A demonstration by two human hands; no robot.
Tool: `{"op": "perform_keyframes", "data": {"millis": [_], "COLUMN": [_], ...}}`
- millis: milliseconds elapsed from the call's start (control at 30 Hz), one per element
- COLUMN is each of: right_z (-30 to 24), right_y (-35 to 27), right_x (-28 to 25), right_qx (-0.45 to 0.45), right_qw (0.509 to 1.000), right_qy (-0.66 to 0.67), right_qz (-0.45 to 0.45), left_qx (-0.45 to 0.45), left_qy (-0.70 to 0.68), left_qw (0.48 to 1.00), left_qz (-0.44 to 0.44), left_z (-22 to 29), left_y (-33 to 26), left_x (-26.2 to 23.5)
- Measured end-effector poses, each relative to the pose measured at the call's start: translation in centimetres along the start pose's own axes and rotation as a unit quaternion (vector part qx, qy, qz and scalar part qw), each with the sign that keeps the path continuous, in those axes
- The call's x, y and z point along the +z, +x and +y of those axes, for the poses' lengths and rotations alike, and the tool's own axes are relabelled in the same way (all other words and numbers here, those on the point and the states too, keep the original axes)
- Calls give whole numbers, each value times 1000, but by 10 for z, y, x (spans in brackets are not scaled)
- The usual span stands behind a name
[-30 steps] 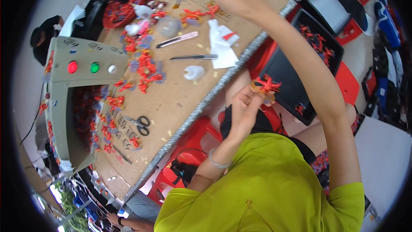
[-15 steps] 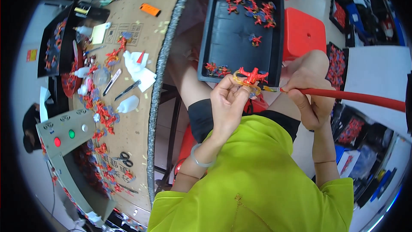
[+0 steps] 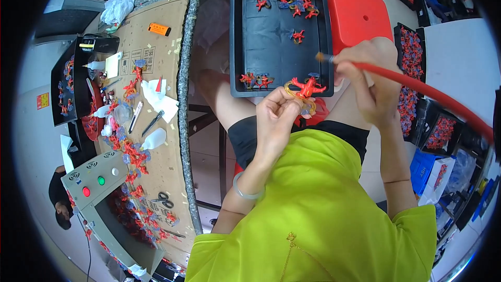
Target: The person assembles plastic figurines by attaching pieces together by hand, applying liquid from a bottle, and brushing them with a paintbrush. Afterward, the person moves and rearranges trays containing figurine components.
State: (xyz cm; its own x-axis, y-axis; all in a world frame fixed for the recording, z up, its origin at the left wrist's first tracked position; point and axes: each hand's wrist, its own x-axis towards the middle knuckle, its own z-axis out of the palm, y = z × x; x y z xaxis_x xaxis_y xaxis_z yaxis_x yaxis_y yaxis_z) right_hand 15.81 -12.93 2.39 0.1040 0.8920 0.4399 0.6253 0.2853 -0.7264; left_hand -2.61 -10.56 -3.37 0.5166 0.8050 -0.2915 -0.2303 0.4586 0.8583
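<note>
My left hand [image 3: 276, 117] pinches a small red plastic figurine [image 3: 309, 89] with a yellow ring part, held at the near edge of a black tray [image 3: 255, 62]. In my right hand [image 3: 371, 86] is a paintbrush [image 3: 396, 75] with a long red handle running toward the right rim. Its tan bristle tip points left over the tray's right side, above and apart from the figurine. Inside the tray, several similar red figurines [image 3: 298, 36] lie in loose groups at the far end, in the middle and at the near left corner.
A red stool [image 3: 360, 13] stands right of the tray. On the left, a cardboard-covered table [image 3: 167, 52] holds figurines, an orange box cutter [image 3: 159, 29], a white bottle [image 3: 155, 139], scissors [image 3: 164, 199] and a grey machine [image 3: 94, 177] with buttons. Crates of red parts [image 3: 410, 62] stand at right.
The brush has swung up and away from the figurine, where its tip was close beside it. My left hand still holds the figurine. The whole view has shifted slightly.
</note>
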Motion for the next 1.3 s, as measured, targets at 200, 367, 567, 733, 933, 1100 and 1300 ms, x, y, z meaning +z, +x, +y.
{"op": "perform_keyframes", "data": {"millis": [200,367,567,733,933,1100,1300], "right_z": [18,34,22,5,-11,-9,-8], "right_y": [1,-19,-21,-22,-24,-25,-22], "right_x": [8,41,44,47,47,48,49], "right_qx": [141,225,235,168,167,227,259], "right_qw": [945,810,810,944,957,926,900], "right_qy": [295,535,530,283,234,298,345], "right_qz": [-8,-85,-91,17,40,47,61], "left_qx": [-73,-154,-227,-49,31,6,-21], "left_qy": [-102,-252,-420,-242,-65,-105,-126], "left_qw": [991,947,852,967,997,994,992], "left_qz": [-40,-130,-215,-67,30,22,19], "left_z": [4,10,-1,5,8,7,7], "left_y": [0,0,5,1,-2,0,1], "left_x": [-8,-14,-26,-14,-11,-14,-14]}}
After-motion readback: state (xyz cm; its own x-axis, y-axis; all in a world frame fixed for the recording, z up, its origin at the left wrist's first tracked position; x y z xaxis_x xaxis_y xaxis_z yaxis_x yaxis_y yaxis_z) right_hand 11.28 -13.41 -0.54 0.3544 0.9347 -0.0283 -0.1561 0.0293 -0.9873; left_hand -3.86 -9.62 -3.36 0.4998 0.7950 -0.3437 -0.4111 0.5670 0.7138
